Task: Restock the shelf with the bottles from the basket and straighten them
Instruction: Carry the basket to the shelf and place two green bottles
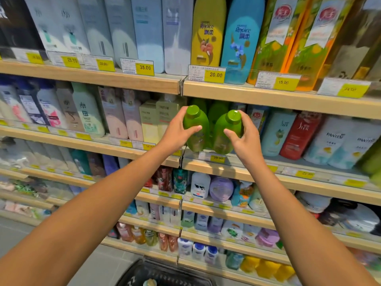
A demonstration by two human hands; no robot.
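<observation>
Two green bottles stand side by side at the front of the second shelf (237, 168) from the top. My left hand (177, 131) grips the left green bottle (195, 139) near its cap, thumb across the front. My right hand (245, 139) grips the right green bottle (222, 139) the same way. More green bottles (216, 112) stand behind them. Low in the view, the black basket (165, 273) sits on the floor with a pale bottle top (150, 282) showing inside.
Packed shelves fill the view: boxed shampoos above, a yellow bottle (207, 32) and a blue bottle (241, 38) top centre, a red bottle (299, 135) and white Pantene bottles (334, 141) to the right. Cream boxes (150, 120) stand left of the green bottles. Grey floor (18, 236) lies lower left.
</observation>
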